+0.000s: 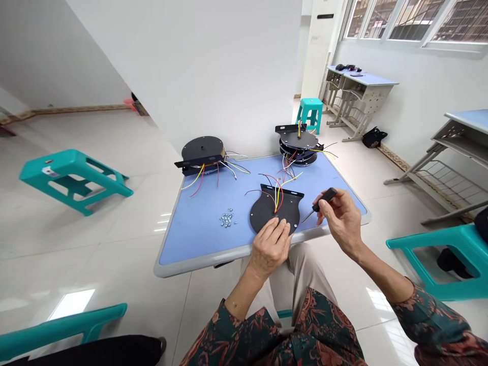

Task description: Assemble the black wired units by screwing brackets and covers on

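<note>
Lower centre of frame: the left hand is resting on the near part of a flat, black, rounded plate with a slotted flange along its far edge. Its fingers are lying close together, slightly bent, their tips touching the dark face just below the centre hole; the palm side is facing down, and whether the thumb is gripping the rim from beneath cannot be told. Right of centre, the right hand is grasping a slim screwdriver with a black handle, thumb and fingers closing around the grip. The metal shaft is pointing down and left, its tip sitting just beside the right rim of the plate, near a small silver screw head; contact with the rim cannot be made out. The plate is lying under the left fingertips and to the left of the right hand, at the near edge of a pale blue tabletop with a grey border. Thin red, yellow, white and black wires are rising from its centre hole, beyond the left fingertips. Left of the plate, loose silver screws are lying in a small heap. Toward the table's far left corner, a black round disc assembly is trailing wires; toward the far right corner, a taller stack of black discs is standing.
</note>
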The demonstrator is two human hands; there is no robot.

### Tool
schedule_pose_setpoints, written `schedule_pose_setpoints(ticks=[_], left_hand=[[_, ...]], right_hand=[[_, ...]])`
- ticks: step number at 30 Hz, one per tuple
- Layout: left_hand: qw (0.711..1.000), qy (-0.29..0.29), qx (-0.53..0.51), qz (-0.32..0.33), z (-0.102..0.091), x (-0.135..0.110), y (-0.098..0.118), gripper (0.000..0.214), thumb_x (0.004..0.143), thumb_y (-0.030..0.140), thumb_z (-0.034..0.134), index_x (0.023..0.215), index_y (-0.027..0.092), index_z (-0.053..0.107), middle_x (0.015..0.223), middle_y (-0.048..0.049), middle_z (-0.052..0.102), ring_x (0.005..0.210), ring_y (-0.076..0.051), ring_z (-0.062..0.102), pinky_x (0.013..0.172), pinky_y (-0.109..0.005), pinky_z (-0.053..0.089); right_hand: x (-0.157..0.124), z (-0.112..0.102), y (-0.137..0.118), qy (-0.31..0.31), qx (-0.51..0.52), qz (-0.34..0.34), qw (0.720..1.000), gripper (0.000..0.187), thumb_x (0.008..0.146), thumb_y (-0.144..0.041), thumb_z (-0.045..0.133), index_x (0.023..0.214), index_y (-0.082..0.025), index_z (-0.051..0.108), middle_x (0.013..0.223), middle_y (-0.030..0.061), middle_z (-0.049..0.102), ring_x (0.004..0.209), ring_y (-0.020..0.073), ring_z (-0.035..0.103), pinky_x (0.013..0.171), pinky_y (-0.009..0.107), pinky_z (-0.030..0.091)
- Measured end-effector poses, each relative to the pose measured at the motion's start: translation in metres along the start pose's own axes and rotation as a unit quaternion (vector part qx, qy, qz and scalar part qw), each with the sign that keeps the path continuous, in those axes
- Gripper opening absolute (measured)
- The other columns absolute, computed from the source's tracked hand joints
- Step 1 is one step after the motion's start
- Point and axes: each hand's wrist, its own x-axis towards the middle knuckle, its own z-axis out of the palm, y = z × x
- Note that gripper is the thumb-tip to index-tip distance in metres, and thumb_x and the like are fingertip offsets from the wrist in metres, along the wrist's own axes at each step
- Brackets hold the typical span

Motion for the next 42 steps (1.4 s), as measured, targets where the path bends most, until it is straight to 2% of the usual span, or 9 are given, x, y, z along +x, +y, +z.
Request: schedule_pose_setpoints(ticks=[7,19,26,33,42], left_hand=[[1.000,-0.004,-0.004,-0.003,0.000,-0.002,-0.001,0.032,0.087,0.014,0.067,0.118,0.012,0.069,0.107,-0.0148,0.077,0.099,-0.027,0.074,0.091,-0.044,0.064],[1.000,-0.006,-0.008,-0.006,0.001,-0.003,-0.001,0.030,0.086,0.014,0.068,0.116,0.011,0.069,0.107,-0.0150,0.077,0.100,-0.027,0.074,0.091,-0.044,0.064],[1.000,-0.012,-0.009,-0.009,0.001,-0.005,-0.002,0.033,0.088,0.015,0.066,0.120,0.014,0.069,0.108,-0.0144,0.077,0.101,-0.027,0.074,0.091,-0.045,0.064],[1.000,-0.013,-0.006,-0.006,0.001,-0.003,-0.001,0.030,0.087,0.014,0.066,0.117,0.012,0.069,0.109,-0.0149,0.077,0.100,-0.028,0.074,0.091,-0.045,0.064],[1.000,-0.006,-0.005,-0.005,0.000,-0.002,-0.001,0.028,0.087,0.014,0.066,0.115,0.012,0.070,0.108,-0.0143,0.077,0.099,-0.027,0.074,0.091,-0.044,0.064]], right_hand=[[-0.006,0.004,0.016,-0.031,-0.038,0.001,0.999,0.027,0.094,-0.045,0.063,0.107,-0.024,0.052,0.091,0.0022,0.068,0.060,0.0116,0.060,0.048,0.026,0.058],[-0.009,0.008,0.024,-0.033,-0.022,0.005,0.999,0.026,0.094,-0.043,0.063,0.108,-0.024,0.053,0.093,0.0020,0.066,0.062,0.0114,0.060,0.047,0.025,0.058],[-0.008,0.007,0.020,-0.052,-0.036,-0.007,0.998,0.025,0.095,-0.042,0.061,0.107,-0.023,0.052,0.093,0.0029,0.067,0.063,0.0116,0.060,0.046,0.025,0.058],[-0.007,0.007,0.008,-0.088,-0.113,-0.062,0.988,0.024,0.094,-0.042,0.062,0.106,-0.023,0.055,0.093,0.0046,0.066,0.066,0.0130,0.063,0.046,0.024,0.058],[0.001,0.010,0.007,-0.078,-0.150,-0.034,0.985,0.033,0.090,-0.051,0.065,0.096,-0.024,0.048,0.078,0.0017,0.066,0.058,0.0142,0.061,0.045,0.026,0.053]])
